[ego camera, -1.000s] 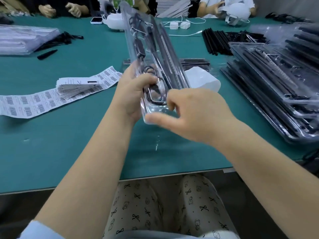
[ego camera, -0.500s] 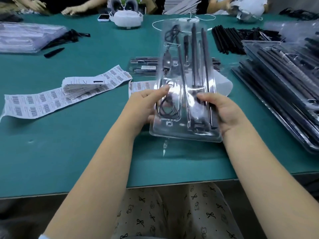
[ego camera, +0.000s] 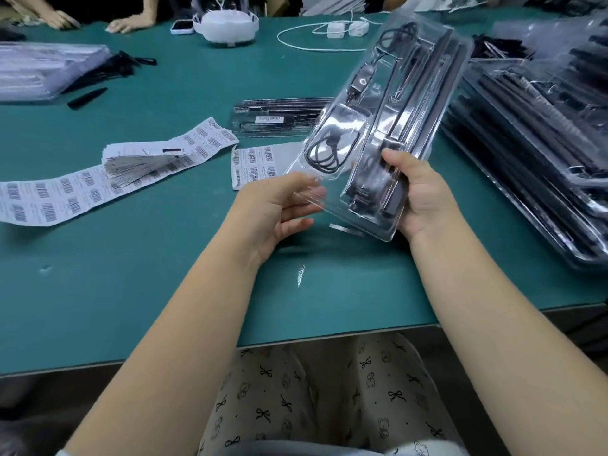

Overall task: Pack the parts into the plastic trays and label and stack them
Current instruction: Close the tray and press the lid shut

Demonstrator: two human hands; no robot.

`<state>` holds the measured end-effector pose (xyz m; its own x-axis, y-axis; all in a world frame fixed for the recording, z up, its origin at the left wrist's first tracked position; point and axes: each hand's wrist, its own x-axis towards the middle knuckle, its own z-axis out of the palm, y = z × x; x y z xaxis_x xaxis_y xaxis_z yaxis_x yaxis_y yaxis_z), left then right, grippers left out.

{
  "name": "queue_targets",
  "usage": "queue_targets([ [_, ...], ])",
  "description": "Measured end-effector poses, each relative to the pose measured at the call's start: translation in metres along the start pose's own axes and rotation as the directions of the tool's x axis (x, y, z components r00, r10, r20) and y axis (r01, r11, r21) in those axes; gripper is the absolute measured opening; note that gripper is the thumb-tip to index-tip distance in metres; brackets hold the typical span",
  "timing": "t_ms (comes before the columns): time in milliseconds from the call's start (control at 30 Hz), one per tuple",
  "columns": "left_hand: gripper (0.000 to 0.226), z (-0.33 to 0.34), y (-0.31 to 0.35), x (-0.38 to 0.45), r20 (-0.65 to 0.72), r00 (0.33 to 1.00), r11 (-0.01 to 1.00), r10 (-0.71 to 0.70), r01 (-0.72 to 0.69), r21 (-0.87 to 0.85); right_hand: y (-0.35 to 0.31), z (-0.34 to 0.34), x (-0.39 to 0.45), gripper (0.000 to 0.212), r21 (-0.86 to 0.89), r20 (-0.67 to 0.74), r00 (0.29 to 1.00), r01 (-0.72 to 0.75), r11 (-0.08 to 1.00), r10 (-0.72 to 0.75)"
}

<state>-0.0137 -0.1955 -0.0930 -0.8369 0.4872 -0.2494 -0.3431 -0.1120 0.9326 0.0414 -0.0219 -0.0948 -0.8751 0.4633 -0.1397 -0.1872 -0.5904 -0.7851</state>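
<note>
A clear plastic tray [ego camera: 378,120] filled with black rods, a coiled cable and a small plug is held tilted above the green table [ego camera: 164,274]. My right hand [ego camera: 418,195] grips its near right corner, thumb on top. My left hand [ego camera: 279,205] is palm up at the tray's near left corner, fingers spread and just touching its edge. Barcode label sheets [ego camera: 65,192] lie to the left, and another label sheet [ego camera: 256,162] lies under the tray. A labelled packed tray [ego camera: 273,120] lies flat behind.
A stack of packed trays [ego camera: 533,153] fills the right side. Clear bags [ego camera: 42,70] and loose black parts [ego camera: 108,74] sit far left. A white device [ego camera: 227,26], a phone [ego camera: 182,26] and a white cable [ego camera: 316,34] are at the back, near other people's hands [ego camera: 131,24].
The tray has turned from edge-on to flat-faced and swung to the right. My left hand has loosened from its grip and opened under the corner; my right hand keeps hold.
</note>
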Motion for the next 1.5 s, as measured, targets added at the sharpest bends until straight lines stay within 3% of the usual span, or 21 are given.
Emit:
queue_targets([
  [100, 0.013, 0.007, -0.002, 0.000, -0.078, 0.996, 0.994, 0.040, -0.048, -0.100, 0.004, -0.001, 0.002, 0.062, -0.006, -0.027, 0.999, 0.021, 1.000, -0.021],
  [367, 0.017, 0.014, -0.005, 0.003, -0.176, 0.965, 0.979, 0.195, -0.201, -0.016, 0.008, 0.000, 0.003, 0.044, 0.011, -0.044, 0.998, -0.047, 0.999, 0.047],
  [600, 0.017, 0.009, -0.003, 0.001, -0.074, 0.987, 0.986, 0.146, -0.151, -0.074, 0.005, -0.006, 0.008, 0.004, -0.013, -0.021, 0.998, -0.063, 0.998, 0.063],
  [733, 0.015, 0.003, -0.003, -0.001, -0.032, 0.989, 0.989, 0.146, -0.146, 0.009, 0.007, -0.007, 0.008, 0.016, -0.035, 0.058, 0.994, -0.094, 0.995, 0.096],
  [967, 0.012, 0.002, -0.003, 0.000, -0.030, 0.986, 0.985, 0.167, -0.165, 0.058, 0.005, -0.004, 0.007, 0.013, -0.063, 0.020, 0.995, -0.100, 0.993, 0.102],
  [1067, 0.013, 0.002, -0.002, 0.000, -0.022, 0.994, 0.994, 0.108, -0.107, 0.012, 0.004, -0.005, 0.006, 0.009, -0.059, 0.040, 0.993, -0.106, 0.993, 0.108],
  [1200, 0.025, -0.001, 0.004, -0.005, 0.108, 0.994, 0.998, -0.032, 0.038, -0.057, 0.002, -0.006, 0.003, 0.018, -0.080, 0.093, 0.984, -0.145, 0.986, 0.152],
  [1300, 0.057, -0.004, 0.006, 0.000, -0.040, 0.995, 0.994, -0.093, 0.090, -0.060, -0.002, -0.009, 0.002, 0.017, -0.084, 0.140, 0.978, -0.145, 0.986, 0.156],
  [1400, 0.049, -0.006, 0.009, 0.008, -0.177, 0.983, 0.988, -0.045, 0.018, -0.155, -0.005, -0.012, -0.001, 0.024, -0.110, 0.261, 0.944, -0.180, 0.978, 0.203],
  [1500, 0.045, -0.007, 0.011, 0.008, -0.122, 0.992, 0.984, -0.031, 0.009, -0.175, -0.001, -0.010, -0.009, 0.019, -0.316, 0.279, 0.922, -0.175, 0.932, 0.268],
])
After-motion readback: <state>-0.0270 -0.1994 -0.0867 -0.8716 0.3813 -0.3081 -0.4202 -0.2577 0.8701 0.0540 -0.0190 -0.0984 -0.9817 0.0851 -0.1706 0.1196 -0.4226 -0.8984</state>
